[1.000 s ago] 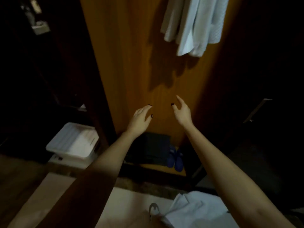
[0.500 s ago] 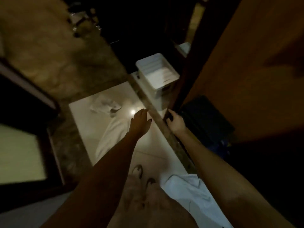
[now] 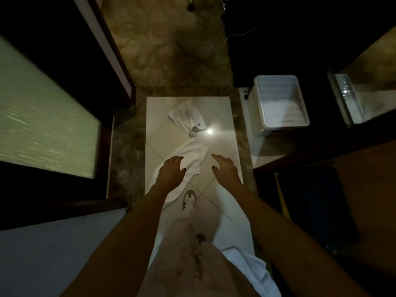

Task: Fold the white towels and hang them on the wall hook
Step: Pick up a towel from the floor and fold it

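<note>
**On the floor under both hands: two white towels, unfolded**

Under the left fingers [image 3: 174, 161]: item 1, long white towel [image 3: 192, 152]. It lies loose and diagonal on the pale tiled floor [image 3: 220, 110]. Its far end reaches past the fingertips and its near end runs back beneath the left forearm.

Left hand [image 3: 171, 171]: palm down above this towel, fingers straight and slightly spread, gripping nothing. Whether it touches the cloth cannot be told.

Just right of the towel's edge: right hand [image 3: 227, 169], palm down over bare tile. The right fingers [image 3: 219, 157] are extended and relaxed, thumb apart, holding nothing. Both hands have dark nails.

Beyond the fingertips of both hands: item 2, smaller white towel [image 3: 185, 112]. It is crumpled in a heap, apart from the long one, with a grey patch at its nearer corner. A light spot [image 3: 209, 131] on the tile sits just beside that corner, between the heap and the right fingers.

Well off to the right of the right fingers: white bin [image 3: 278, 101], open-topped, standing outside the tiled strip.

Well off to the left of the left fingers: frosted glass panel [image 3: 42, 108] in a dark frame.

Behind the fingers, between the two forearms: one striped white shoe [image 3: 189, 200], just beside the long towel's near end.

Nearer the body, under the right forearm: bunched white cloth [image 3: 252, 266]. What it is cannot be told.
</note>
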Action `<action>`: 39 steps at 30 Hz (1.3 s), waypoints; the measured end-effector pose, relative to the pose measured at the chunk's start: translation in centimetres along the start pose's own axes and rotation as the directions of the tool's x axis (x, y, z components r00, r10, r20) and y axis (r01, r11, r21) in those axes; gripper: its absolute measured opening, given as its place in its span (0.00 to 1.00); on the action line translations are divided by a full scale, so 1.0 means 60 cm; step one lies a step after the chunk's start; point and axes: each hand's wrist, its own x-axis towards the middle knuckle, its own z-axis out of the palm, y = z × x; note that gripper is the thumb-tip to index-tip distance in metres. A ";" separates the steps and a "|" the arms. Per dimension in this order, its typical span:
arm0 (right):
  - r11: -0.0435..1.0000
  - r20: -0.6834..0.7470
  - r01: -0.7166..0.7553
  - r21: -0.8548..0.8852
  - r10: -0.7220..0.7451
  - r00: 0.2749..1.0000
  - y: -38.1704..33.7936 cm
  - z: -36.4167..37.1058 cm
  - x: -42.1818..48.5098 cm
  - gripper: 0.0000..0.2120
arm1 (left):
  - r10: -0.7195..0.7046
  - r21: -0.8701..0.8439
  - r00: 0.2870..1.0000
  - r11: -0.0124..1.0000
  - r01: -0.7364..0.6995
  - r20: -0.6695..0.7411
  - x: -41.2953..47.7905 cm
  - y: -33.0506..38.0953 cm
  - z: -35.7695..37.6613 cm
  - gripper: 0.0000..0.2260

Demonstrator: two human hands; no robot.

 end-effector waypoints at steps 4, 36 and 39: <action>0.999 0.038 -0.002 -0.047 0.004 0.999 -0.007 -0.025 0.116 0.23 | 0.010 -0.084 0.996 0.996 -0.017 -0.086 0.129 0.010 -0.054 0.16; 0.938 0.314 0.306 -0.165 -0.244 0.918 0.385 0.423 1.175 0.25 | -0.150 -0.235 0.982 0.965 0.120 -0.113 1.083 -0.406 0.568 0.23; 0.904 0.322 0.344 -0.253 -0.257 0.911 0.410 0.482 1.223 0.23 | -0.133 -0.171 0.981 0.979 0.109 -0.139 1.130 -0.429 0.614 0.20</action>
